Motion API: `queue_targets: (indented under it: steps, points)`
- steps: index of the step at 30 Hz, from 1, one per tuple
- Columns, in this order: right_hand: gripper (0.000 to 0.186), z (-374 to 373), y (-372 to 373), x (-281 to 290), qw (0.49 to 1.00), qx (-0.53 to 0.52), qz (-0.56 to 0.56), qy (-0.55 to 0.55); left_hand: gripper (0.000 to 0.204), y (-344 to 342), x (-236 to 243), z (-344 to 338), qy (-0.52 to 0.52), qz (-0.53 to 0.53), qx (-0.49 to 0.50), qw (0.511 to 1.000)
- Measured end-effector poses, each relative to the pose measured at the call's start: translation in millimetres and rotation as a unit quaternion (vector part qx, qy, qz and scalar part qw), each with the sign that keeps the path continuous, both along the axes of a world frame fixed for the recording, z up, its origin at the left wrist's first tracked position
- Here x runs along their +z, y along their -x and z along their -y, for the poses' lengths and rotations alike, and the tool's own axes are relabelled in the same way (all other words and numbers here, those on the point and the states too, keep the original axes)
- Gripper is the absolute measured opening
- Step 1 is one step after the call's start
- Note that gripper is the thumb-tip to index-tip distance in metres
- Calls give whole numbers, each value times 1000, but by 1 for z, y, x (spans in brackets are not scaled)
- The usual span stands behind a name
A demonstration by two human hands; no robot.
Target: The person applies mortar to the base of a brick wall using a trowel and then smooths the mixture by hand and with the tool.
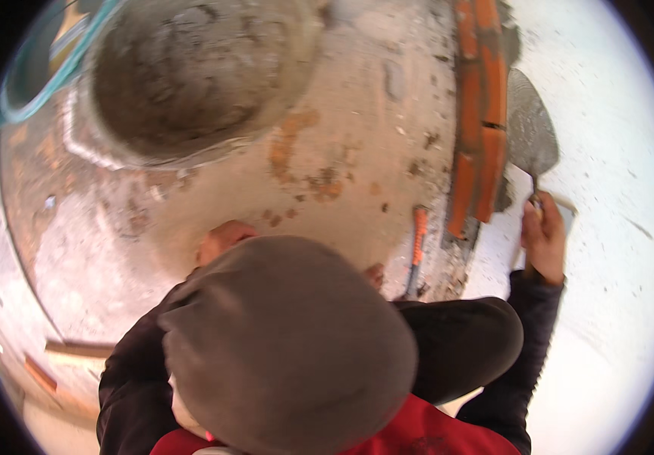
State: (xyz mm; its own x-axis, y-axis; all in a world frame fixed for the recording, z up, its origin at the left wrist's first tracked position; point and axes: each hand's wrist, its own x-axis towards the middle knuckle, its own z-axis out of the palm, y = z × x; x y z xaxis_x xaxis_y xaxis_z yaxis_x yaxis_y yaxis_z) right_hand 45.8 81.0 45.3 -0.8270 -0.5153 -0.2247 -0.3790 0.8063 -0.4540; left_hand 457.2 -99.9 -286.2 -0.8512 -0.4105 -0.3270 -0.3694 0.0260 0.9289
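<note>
My right hand point(545, 239) is closed around the handle of a trowel point(532, 129). Its grey-smeared blade points away from me, just right of a low course of orange bricks point(492, 163) with grey mortar along it. My left hand point(224, 239) is by the lower edge of the stained floor. It looks curled, but the grey cap in front hides much of it, so what it holds, if anything, does not show. Between my hands, nearer the bricks, lies a tool with an orange grip point(419, 227); its lower end is partly covered.
A large round tub point(84, 121) of grey mortar stands at the far left, beside a teal bucket point(20, 114). Crumbs of mortar lie along the bricks. Pale flooring point(608, 250) extends on the right. At the lower left are a wood strip point(77, 349) and an orange piece point(40, 374).
</note>
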Motion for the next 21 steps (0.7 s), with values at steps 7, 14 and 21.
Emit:
queue_targets:
  steps: [7,14,21]
  points:
    - [24,166,-85,30,856,466,-185,-124,20,2,40,2,-11,-1,78,997]
    - [10,285,-142,-6,653,623,-426,-62,30,4,54,10,26,-32,51,998]
    - [7,308,-193,-12,621,679,-386,-68,29,0,50,11,28,-68,55,996]
